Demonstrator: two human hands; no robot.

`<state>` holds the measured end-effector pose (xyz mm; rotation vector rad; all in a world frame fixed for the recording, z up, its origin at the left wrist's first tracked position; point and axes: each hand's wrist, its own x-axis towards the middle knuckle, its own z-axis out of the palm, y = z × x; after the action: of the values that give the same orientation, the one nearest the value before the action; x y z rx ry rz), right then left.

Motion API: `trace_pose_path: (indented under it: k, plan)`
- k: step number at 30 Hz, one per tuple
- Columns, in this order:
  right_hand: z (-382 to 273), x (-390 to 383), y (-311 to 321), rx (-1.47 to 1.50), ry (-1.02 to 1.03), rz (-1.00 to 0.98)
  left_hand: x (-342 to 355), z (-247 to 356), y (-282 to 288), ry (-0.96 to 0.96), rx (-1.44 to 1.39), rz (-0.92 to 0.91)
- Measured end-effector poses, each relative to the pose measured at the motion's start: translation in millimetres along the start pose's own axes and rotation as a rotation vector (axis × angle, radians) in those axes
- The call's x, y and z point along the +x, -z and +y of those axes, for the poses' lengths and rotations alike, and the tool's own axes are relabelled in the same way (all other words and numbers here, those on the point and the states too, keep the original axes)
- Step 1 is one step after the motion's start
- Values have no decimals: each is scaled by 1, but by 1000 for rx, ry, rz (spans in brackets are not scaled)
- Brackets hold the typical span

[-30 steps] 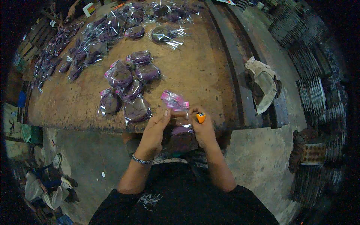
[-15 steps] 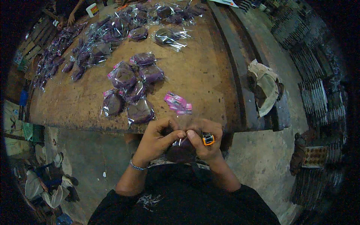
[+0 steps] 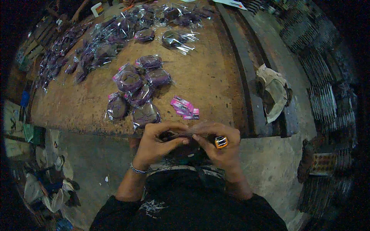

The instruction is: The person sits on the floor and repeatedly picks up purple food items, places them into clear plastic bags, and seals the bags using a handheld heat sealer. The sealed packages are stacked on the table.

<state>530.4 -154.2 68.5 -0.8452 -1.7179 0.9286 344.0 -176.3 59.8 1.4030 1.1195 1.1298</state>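
Observation:
At the table's near edge, my left hand [image 3: 156,144] and my right hand [image 3: 219,144] are close together, fingers closed on the thin edge of a clear plastic bag [image 3: 185,133]. Whatever hangs below the film is too dark to make out. A small orange-and-black object [image 3: 221,142] is tucked in my right hand; its kind is not clear. Just beyond my fingers lie several pink printed cards [image 3: 184,107]. To their left sits a cluster of dark purple, rounded items in clear bags [image 3: 129,81], some with pink labels.
The wooden table [image 3: 208,77] carries more wrapped purple items [image 3: 119,29] along its far and left sides. A white tub [image 3: 97,9] stands at the far left, near another person's arm [image 3: 80,10]. A pale cloth [image 3: 273,92] lies on the bench at right.
My hands have spread slightly apart, the right moving further right. The bag's edge now stretches between them as a fold. The cards and wrapped items stay in place on the table.

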Motion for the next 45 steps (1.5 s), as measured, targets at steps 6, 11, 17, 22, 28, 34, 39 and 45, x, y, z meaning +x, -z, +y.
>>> trace_pose_path:
  k: [6,11,17,22,28,34,39,45]
  plan:
    - [3,-4,-12,11,-134,139,-5,-10,-16,-47,49,87]
    - [4,0,-12,-38,-78,31,-3,-11,-12,-124,99,106]
    - [8,-4,-16,91,-177,98,1,-14,-13,-88,-12,84]
    - [12,-7,-24,-77,-100,172,2,-13,-9,-23,29,68]
    - [21,-10,-28,-151,37,156,1,-20,-7,40,0,76]
    - [29,-13,-30,-186,55,103,-1,-24,-2,82,-59,86]
    - [27,-8,-30,-159,-14,134,6,-19,-4,154,-51,99]
    - [22,-6,-24,-114,-109,111,12,-22,-10,96,-140,176]
